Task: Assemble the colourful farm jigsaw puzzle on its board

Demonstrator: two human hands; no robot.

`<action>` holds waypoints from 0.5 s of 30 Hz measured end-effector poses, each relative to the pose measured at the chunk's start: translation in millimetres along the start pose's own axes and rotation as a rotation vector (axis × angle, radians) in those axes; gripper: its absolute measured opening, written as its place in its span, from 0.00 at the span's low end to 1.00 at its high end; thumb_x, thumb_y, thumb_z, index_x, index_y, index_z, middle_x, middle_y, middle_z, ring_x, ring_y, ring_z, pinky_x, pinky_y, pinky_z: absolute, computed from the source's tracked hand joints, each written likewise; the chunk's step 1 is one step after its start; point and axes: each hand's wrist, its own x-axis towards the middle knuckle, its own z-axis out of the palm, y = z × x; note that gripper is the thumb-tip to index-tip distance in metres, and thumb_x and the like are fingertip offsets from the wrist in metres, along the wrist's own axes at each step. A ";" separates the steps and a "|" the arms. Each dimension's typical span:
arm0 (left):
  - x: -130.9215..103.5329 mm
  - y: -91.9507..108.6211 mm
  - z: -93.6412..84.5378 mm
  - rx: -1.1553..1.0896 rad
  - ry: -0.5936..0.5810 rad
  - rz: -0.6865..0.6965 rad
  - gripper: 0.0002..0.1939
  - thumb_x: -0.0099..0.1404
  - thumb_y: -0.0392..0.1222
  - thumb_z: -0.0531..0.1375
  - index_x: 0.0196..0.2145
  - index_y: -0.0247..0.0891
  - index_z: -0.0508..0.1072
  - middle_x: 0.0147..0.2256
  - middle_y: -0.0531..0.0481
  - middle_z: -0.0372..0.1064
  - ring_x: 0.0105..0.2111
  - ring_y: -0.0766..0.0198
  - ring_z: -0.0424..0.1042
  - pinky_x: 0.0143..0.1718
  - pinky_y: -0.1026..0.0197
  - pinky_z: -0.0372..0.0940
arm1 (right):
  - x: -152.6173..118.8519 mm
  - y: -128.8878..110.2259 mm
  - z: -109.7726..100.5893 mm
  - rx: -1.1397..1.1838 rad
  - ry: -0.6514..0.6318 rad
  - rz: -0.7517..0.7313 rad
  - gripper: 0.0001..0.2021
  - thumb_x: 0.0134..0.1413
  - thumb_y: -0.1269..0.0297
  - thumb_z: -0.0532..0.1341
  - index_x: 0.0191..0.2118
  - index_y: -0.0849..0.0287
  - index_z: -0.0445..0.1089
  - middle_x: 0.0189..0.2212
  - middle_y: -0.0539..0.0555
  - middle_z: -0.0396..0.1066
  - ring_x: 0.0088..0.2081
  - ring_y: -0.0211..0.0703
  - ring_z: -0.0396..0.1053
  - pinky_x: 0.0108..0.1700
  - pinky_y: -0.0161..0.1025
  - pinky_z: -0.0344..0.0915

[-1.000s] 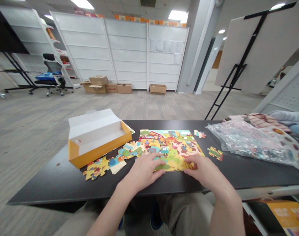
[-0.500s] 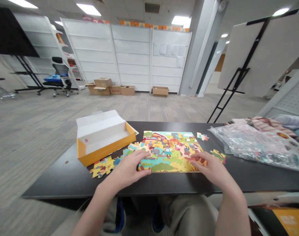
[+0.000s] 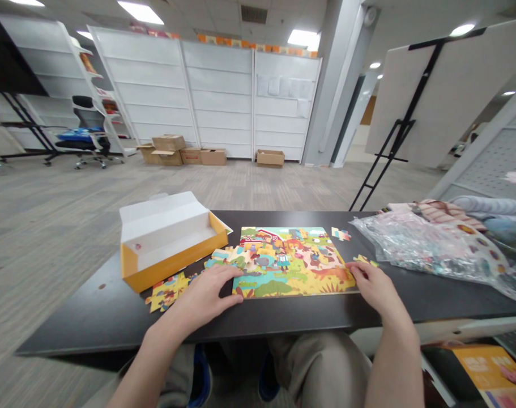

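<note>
A colourful farm-scene jigsaw puzzle (image 3: 291, 266) lies on the black table, loose pieces overlapping its left side. My left hand (image 3: 209, 292) is at the puzzle's left edge, open, thumb apart from the fingers and the thumb tip by the lower left corner. Joined yellow puzzle pieces (image 3: 167, 292) lie partly behind that hand. At the puzzle's right edge, my right hand (image 3: 373, 288) touches the border with its fingertips. Its fingers are slightly bent and apart, with nothing visible in them. Beyond it lies a green and yellow piece (image 3: 365, 260), partly hidden.
An open yellow box (image 3: 177, 260) with a white inside stands left of the puzzle. A small piece (image 3: 341, 234) lies at the back right. A clear plastic bag (image 3: 427, 249) covers the table's right side, beside folded cloths (image 3: 436, 209). The black table (image 3: 283, 314) ends near my knees.
My right hand has moved off the puzzle's surface to its right edge. My left hand has drawn back a little to the left edge. The view has shifted slightly right.
</note>
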 end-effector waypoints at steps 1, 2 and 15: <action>0.4 -0.6 0.4 -0.004 0.000 -0.002 0.19 0.63 0.48 0.65 0.50 0.43 0.76 0.52 0.46 0.75 0.54 0.52 0.73 0.57 0.51 0.66 | 0.1 2.9 0.5 0.003 0.001 0.034 0.18 0.58 0.60 0.51 0.38 0.57 0.79 0.40 0.59 0.80 0.41 0.54 0.76 0.44 0.46 0.69; 0.8 -0.9 0.8 -0.008 0.000 -0.006 0.18 0.63 0.48 0.65 0.50 0.43 0.76 0.52 0.46 0.75 0.53 0.52 0.73 0.56 0.51 0.67 | 0.3 4.8 1.1 0.006 -0.001 0.056 0.19 0.58 0.61 0.50 0.38 0.57 0.79 0.40 0.59 0.80 0.42 0.53 0.76 0.44 0.44 0.69; 3.0 -0.8 5.6 0.015 -0.019 -0.007 0.21 0.62 0.45 0.66 0.52 0.42 0.75 0.54 0.45 0.74 0.55 0.51 0.72 0.59 0.50 0.65 | -4.5 2.8 -2.6 0.016 -0.079 0.107 0.17 0.52 0.58 0.58 0.42 0.60 0.79 0.33 0.57 0.79 0.33 0.50 0.75 0.38 0.42 0.68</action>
